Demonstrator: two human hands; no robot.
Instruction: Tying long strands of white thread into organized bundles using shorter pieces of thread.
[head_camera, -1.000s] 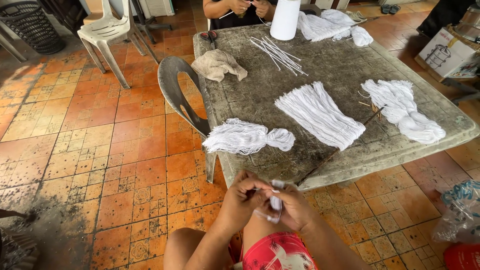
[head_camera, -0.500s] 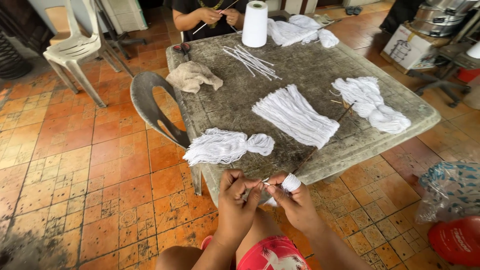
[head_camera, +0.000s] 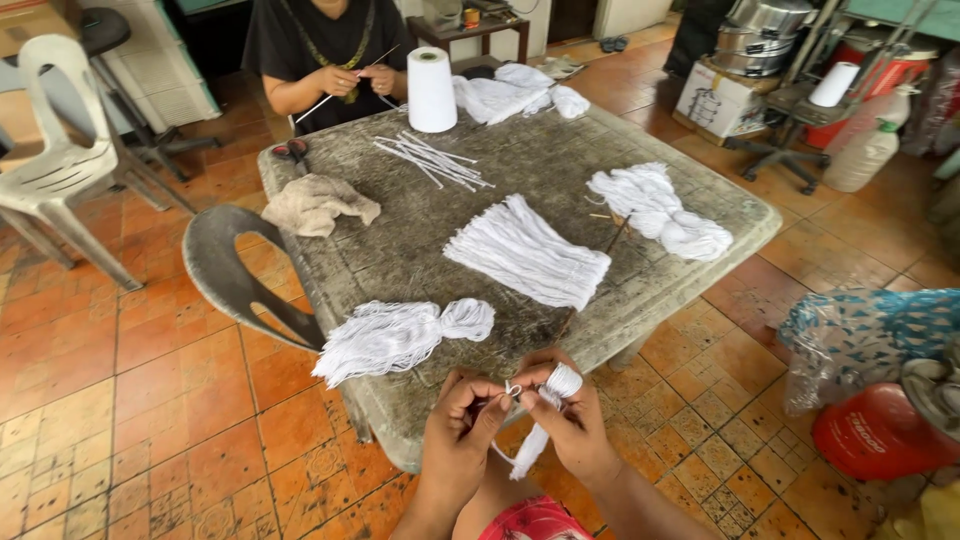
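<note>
My right hand (head_camera: 572, 425) clamps the yarn bundle (head_camera: 545, 420) just off the table's (head_camera: 700, 270) near edge; my left hand (head_camera: 458, 432) pinches the tying strand (head_camera: 508, 391). I should keep that strand taut so the knot sits tight at the bundle's head.

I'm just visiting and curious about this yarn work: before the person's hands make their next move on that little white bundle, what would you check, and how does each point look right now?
1. Small white yarn bundle held firmly: ok, the right hand wraps it, its tail hanging below.
2. Thin white tying thread pinched: ok, the left hand has its fingers at it.
3. Knot closed: cannot tell, too small.
4. Finished white yarn tassel out of the way: ok, it lies apart on the grey weathered table.
5. Spare cut white strings in reach: not ok, they lie across the table near another person.
6. Red-handled scissors close by: not ok, at the far corner.
</note>
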